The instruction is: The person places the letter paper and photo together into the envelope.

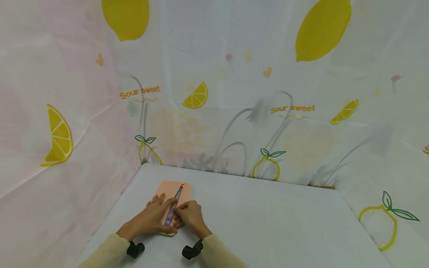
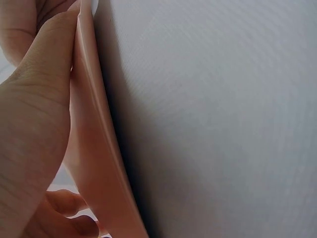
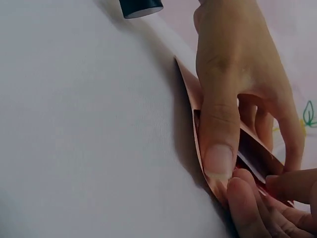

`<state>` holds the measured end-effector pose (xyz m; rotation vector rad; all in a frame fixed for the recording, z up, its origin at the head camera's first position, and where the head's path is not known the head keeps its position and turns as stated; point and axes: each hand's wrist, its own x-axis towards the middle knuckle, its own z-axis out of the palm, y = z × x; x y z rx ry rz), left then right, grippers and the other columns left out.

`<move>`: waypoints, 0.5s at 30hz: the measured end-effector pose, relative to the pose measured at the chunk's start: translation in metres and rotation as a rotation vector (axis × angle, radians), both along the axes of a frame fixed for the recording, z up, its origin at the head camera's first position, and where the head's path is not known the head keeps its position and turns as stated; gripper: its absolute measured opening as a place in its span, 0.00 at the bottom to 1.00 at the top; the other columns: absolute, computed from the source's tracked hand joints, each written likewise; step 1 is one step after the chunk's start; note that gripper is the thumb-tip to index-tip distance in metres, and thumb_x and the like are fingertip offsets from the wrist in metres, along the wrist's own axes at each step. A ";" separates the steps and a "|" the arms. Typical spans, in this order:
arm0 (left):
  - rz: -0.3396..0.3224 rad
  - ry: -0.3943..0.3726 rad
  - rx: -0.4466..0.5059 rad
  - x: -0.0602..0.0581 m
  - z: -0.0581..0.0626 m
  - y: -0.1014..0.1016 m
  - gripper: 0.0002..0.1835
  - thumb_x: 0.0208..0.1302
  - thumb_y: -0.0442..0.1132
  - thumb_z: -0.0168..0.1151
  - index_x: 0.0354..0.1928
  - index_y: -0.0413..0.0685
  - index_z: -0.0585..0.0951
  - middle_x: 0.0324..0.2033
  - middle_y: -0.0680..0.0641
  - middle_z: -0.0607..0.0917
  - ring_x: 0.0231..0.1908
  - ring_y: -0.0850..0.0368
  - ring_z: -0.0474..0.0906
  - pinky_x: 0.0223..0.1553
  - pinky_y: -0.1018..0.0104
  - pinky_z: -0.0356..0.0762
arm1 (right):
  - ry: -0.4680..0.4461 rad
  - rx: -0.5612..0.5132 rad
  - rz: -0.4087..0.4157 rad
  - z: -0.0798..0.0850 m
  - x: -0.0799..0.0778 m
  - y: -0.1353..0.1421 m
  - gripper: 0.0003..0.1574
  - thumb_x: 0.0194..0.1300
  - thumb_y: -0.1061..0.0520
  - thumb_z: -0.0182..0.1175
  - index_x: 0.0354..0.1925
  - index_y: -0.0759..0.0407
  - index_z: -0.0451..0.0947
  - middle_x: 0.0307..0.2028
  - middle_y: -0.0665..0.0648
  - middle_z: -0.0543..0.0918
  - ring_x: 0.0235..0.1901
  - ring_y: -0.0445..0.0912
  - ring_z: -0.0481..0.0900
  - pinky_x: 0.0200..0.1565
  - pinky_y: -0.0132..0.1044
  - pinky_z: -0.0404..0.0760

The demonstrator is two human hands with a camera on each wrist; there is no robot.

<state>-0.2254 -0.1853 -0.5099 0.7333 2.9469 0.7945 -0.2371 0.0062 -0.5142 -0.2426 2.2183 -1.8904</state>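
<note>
A peach-coloured folded paper piece (image 1: 186,190) lies on the white table, with a narrow slit between its two flaps. Through the slit shows a blue-purple strip (image 1: 168,218) with a red tip at the far end. My left hand (image 1: 151,217) is spread over the left flap, fingers extended, thumb near the close edge. In the right wrist view that thumb presses on the paper fold (image 3: 185,82). My right hand (image 1: 192,216) pinches the inner edge of the right flap beside the strip. The left wrist view shows the paper's edge (image 2: 99,144) along the left thumb.
The white table (image 1: 268,223) extends to the right of the paper. Hanging sheets printed with lemons (image 1: 323,29) enclose it at the back and sides. A black camera (image 1: 192,251) is worn on the right wrist, another (image 1: 135,249) on the left.
</note>
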 end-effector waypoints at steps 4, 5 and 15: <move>0.004 -0.017 -0.013 -0.001 0.000 0.002 0.59 0.47 0.73 0.75 0.76 0.49 0.67 0.71 0.16 0.54 0.68 0.10 0.48 0.59 0.16 0.51 | 0.022 0.041 0.029 0.000 -0.003 0.023 0.09 0.72 0.59 0.64 0.37 0.66 0.84 0.23 0.58 0.86 0.15 0.43 0.83 0.20 0.36 0.83; 0.007 -0.019 -0.020 -0.001 0.000 0.002 0.58 0.47 0.73 0.74 0.76 0.49 0.67 0.71 0.16 0.54 0.68 0.10 0.48 0.59 0.16 0.51 | 0.035 0.059 0.031 0.000 -0.003 0.032 0.10 0.73 0.58 0.63 0.38 0.65 0.84 0.23 0.57 0.86 0.16 0.42 0.82 0.20 0.35 0.82; 0.039 0.135 -0.203 0.002 0.001 -0.005 0.54 0.59 0.77 0.60 0.78 0.50 0.64 0.73 0.26 0.62 0.69 0.15 0.54 0.63 0.21 0.55 | 0.202 0.322 -0.080 0.021 0.005 0.180 0.15 0.73 0.50 0.65 0.45 0.62 0.84 0.36 0.56 0.88 0.31 0.46 0.86 0.31 0.38 0.84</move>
